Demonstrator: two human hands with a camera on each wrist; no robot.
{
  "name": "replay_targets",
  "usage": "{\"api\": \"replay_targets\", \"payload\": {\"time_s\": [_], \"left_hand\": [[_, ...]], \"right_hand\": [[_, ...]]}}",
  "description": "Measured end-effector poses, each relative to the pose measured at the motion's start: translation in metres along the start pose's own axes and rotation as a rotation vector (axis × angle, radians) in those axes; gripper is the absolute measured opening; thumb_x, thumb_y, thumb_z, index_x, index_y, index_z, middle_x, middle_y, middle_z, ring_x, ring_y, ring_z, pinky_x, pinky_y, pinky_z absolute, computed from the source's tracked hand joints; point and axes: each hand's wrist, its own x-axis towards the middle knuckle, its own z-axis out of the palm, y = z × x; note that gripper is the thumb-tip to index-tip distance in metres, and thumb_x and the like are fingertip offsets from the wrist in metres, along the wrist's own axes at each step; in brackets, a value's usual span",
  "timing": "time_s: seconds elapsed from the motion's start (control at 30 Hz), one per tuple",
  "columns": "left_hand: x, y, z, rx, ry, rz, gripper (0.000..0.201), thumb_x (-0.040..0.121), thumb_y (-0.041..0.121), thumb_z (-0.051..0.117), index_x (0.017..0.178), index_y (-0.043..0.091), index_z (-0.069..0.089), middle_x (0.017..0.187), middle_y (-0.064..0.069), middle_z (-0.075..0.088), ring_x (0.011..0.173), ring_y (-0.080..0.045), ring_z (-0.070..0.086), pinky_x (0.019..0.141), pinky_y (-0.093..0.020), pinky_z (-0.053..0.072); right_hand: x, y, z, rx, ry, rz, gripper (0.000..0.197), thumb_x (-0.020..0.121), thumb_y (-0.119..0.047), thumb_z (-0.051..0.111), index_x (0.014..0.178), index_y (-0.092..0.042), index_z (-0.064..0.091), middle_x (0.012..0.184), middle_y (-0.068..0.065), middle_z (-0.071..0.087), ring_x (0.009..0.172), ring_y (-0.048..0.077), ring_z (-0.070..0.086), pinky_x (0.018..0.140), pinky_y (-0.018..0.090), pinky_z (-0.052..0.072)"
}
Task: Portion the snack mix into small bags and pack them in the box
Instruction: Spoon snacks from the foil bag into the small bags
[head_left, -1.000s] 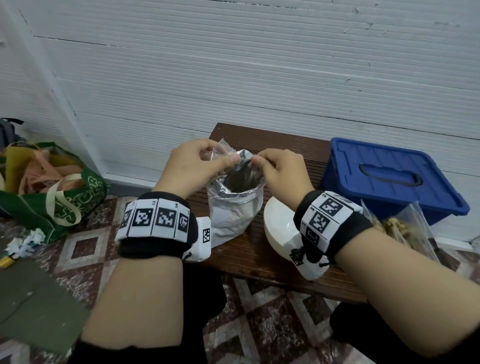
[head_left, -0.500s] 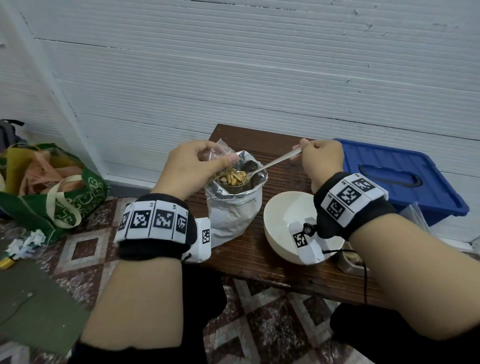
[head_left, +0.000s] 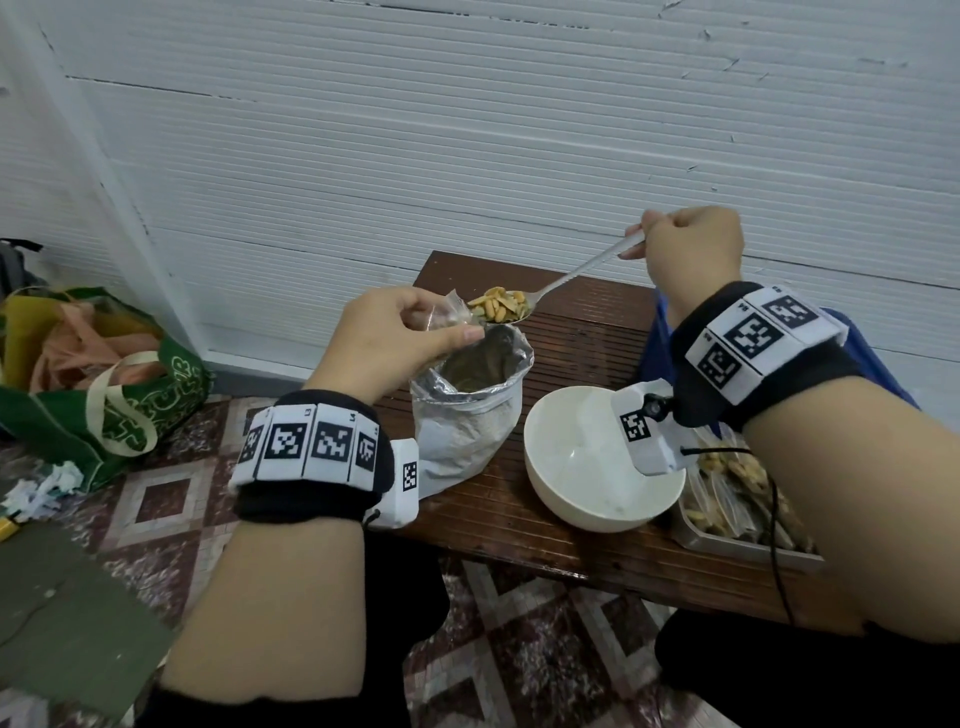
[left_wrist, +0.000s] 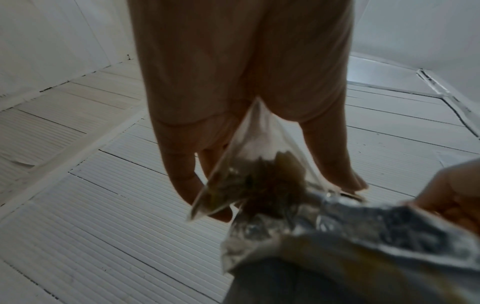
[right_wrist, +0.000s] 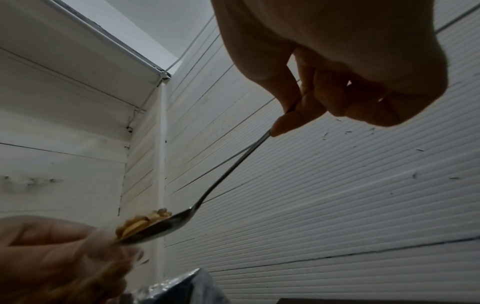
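Overhead, right hand (head_left: 688, 254) pinches loaded spoon (head_left: 550, 286).

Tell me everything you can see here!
spoon: 1, silver, heaped with snack mix, above foil bag
small bag: 1, clear, in left hand
foil bag: 1, silver, open, on table
bowl: 1, white, right of foil bag
tray: 1, metal, filled bags, table's right
box: 1, blue, behind right arm
table: 1, brown
tote: 1, green, floor left
left hand: pinches small bag
right hand: holds spoon
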Motion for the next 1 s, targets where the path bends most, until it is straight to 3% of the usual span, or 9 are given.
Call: {"api": "replay_targets", "payload": {"time_s": [0.13,0.23,0.33,0.43,0.57,0.7,0.8,0.9,1.0], "left_hand": [[0.000,0.001,0.005,0.017,-0.002,0.021,0.039,0.065,0.045,0.083,0.098,0.031,0.068,0.096,0.012,0.065,0.092,-0.002,0.059,0.079,-0.020,0.049],[0.000,0.002,0.009,0.028,0.000,0.036,0.044,0.065,0.045,0.083,0.103,0.027,0.069,0.095,0.012,0.065,0.087,0.002,0.057,0.072,-0.014,0.044],[0.001,0.001,0.013,0.013,0.009,0.046,0.042,0.065,0.046,0.083,0.100,0.028,0.068,0.093,0.013,0.064,0.084,0.002,0.056,0.068,-0.011,0.042],[0.002,0.002,0.014,0.009,0.024,0.057,0.036,0.068,0.046,0.081,0.095,0.029,0.065,0.087,0.017,0.061,0.078,0.005,0.054,0.061,-0.010,0.039],[0.003,-0.001,0.009,-0.066,0.082,0.026,0.027,0.071,0.045,0.080,0.087,0.032,0.062,0.090,0.012,0.066,0.087,-0.002,0.062,0.069,-0.017,0.049],[0.004,-0.003,0.002,-0.144,0.177,-0.008,0.030,0.069,0.049,0.080,0.086,0.031,0.064,0.095,0.007,0.070,0.090,-0.008,0.067,0.076,-0.026,0.056],[0.002,-0.002,-0.002,-0.233,0.186,0.015,0.034,0.073,0.042,0.080,0.094,0.020,0.067,0.089,0.006,0.071,0.069,0.003,0.067,0.061,-0.014,0.054],[0.000,0.001,-0.003,-0.298,0.195,0.061,0.026,0.076,0.035,0.078,0.094,0.020,0.067,0.089,0.010,0.071,0.068,0.010,0.065,0.058,-0.007,0.049],[-0.002,0.006,-0.003,-0.357,0.188,0.085,0.024,0.077,0.035,0.076,0.094,0.021,0.068,0.091,0.015,0.072,0.082,0.007,0.067,0.069,-0.010,0.052]], "right_hand": [[-0.007,-0.011,0.011,-0.036,-0.052,-0.060,0.030,0.098,-0.019,0.048,0.079,-0.009,0.069,0.067,-0.003,0.063,0.063,0.004,0.057,0.053,0.009,0.041],[-0.014,-0.017,0.018,-0.056,-0.078,-0.131,0.032,0.097,-0.019,0.049,0.083,-0.001,0.072,0.077,0.006,0.070,0.072,0.014,0.064,0.066,0.021,0.051],[-0.022,-0.023,0.024,-0.048,-0.096,-0.198,0.031,0.097,-0.020,0.049,0.081,-0.005,0.071,0.079,0.008,0.071,0.077,0.019,0.067,0.072,0.025,0.052],[-0.031,-0.028,0.024,0.050,-0.118,-0.340,0.027,0.097,-0.022,0.050,0.078,-0.015,0.068,0.073,-0.004,0.068,0.073,0.009,0.067,0.073,0.021,0.053],[-0.034,-0.028,0.017,0.201,-0.036,-0.538,0.023,0.097,-0.020,0.050,0.083,-0.014,0.067,0.074,-0.012,0.064,0.069,-0.002,0.062,0.070,0.015,0.049],[-0.026,-0.021,0.006,0.279,0.133,-0.451,0.023,0.097,-0.022,0.052,0.081,-0.017,0.068,0.074,-0.012,0.065,0.069,-0.001,0.065,0.070,0.014,0.049],[-0.023,-0.011,0.001,0.216,0.195,-0.325,0.025,0.096,-0.025,0.052,0.079,-0.019,0.069,0.070,-0.013,0.065,0.073,0.005,0.067,0.073,0.016,0.051],[-0.029,0.001,0.004,0.102,0.135,-0.255,0.025,0.096,-0.027,0.051,0.080,-0.020,0.070,0.069,-0.010,0.065,0.069,0.005,0.062,0.062,0.006,0.043],[-0.044,0.016,0.017,-0.084,-0.005,-0.254,0.027,0.095,-0.030,0.052,0.076,-0.021,0.068,0.062,-0.009,0.059,0.060,0.004,0.052,0.060,0.020,0.040]]}}
